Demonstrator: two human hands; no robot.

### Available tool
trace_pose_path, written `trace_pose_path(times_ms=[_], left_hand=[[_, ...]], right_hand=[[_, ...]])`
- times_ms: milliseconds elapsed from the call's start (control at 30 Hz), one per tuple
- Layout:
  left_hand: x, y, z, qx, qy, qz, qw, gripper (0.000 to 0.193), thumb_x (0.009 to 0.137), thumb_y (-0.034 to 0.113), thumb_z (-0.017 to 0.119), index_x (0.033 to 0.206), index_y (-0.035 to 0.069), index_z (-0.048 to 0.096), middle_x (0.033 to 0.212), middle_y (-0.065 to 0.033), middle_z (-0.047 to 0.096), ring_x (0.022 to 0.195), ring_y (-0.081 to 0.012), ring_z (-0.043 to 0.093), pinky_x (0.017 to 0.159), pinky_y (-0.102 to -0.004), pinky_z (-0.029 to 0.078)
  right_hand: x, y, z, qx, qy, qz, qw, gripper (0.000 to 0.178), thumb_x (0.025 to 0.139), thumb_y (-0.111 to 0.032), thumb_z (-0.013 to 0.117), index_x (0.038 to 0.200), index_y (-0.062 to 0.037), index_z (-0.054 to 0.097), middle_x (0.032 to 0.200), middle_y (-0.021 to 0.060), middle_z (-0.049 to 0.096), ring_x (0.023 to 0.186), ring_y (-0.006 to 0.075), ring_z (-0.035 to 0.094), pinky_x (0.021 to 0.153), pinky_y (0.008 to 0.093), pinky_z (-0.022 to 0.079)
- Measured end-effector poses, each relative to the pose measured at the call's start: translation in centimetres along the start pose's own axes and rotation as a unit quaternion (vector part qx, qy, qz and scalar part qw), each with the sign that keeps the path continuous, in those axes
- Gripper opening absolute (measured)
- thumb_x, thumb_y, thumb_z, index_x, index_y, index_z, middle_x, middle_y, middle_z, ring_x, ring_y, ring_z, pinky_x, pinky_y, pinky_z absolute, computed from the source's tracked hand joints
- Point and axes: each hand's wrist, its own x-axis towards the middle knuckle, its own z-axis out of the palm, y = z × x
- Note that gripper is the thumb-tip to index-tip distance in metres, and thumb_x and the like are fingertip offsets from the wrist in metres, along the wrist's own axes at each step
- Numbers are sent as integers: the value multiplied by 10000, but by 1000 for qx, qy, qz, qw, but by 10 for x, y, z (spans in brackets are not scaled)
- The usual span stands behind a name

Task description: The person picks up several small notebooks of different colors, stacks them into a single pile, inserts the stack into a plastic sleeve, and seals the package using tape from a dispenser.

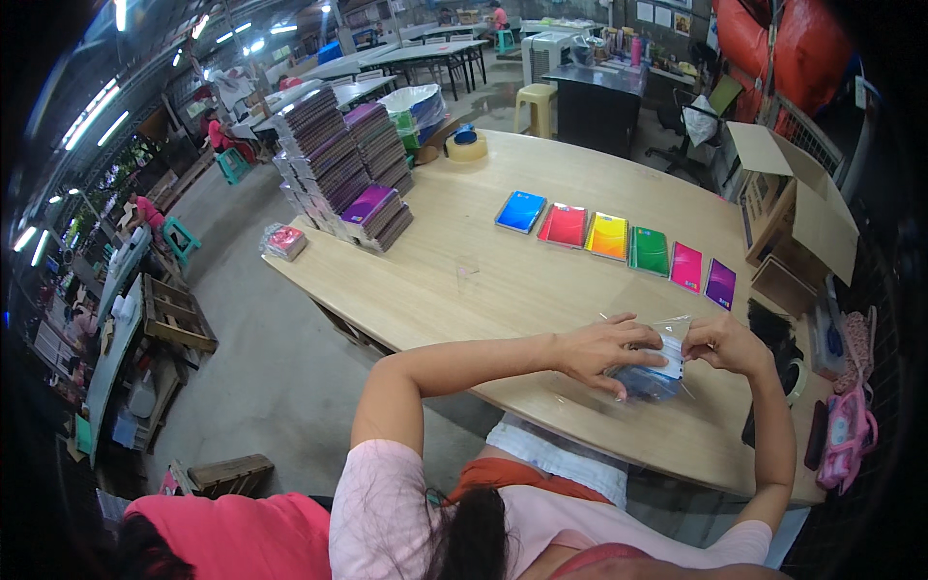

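Observation:
Near the table's front right edge lies a pack of what looks like small notebooks [665,362], white on top, partly inside a clear plastic bag [646,389]. My left hand [607,356] reaches across from the left, its fingers over the pack and its thumb at the near side, gripping it through the film. At the pack's right end, my right hand [727,344] pinches the plastic between thumb and fingers. Both hands hide part of the pack. Beyond them, several small spiral notebooks [607,236] lie in a row, in blue, red, yellow, green, pink and purple.
Tall notebook stacks [324,145] stand at the table's far left, beside a small wrapped pack [283,242]. A tape roll [466,146] sits at the far edge. An open cardboard box [793,198] and a pink pouch [847,440] are at right. A person in pink [232,536] is close at left.

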Motion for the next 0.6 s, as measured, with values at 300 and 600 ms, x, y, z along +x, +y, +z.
trace_pose_path(times_ms=[300, 600], left_hand=[[2, -4, -11, -1, -67, -10, 998, 736, 818, 611, 625, 1446, 257, 477, 1467, -141, 409, 1381, -317, 380, 1107, -658, 207], [10, -12, -14, 17, -119, -39, 992, 743, 757, 658, 640, 1427, 374, 493, 1553, -120, 346, 1432, -333, 324, 1120, -616, 252]], right_hand=[[14, 5, 1, 30, -19, -46, 998, 171, 680, 54, 728, 818, -32, 675, 756, 97, 661, 717, 251, 665, 657, 352, 518], [22, 19, 2, 42, -26, -95, 994, 176, 693, -34, 767, 825, -20, 651, 752, 68, 609, 689, 275, 616, 649, 387, 486]])
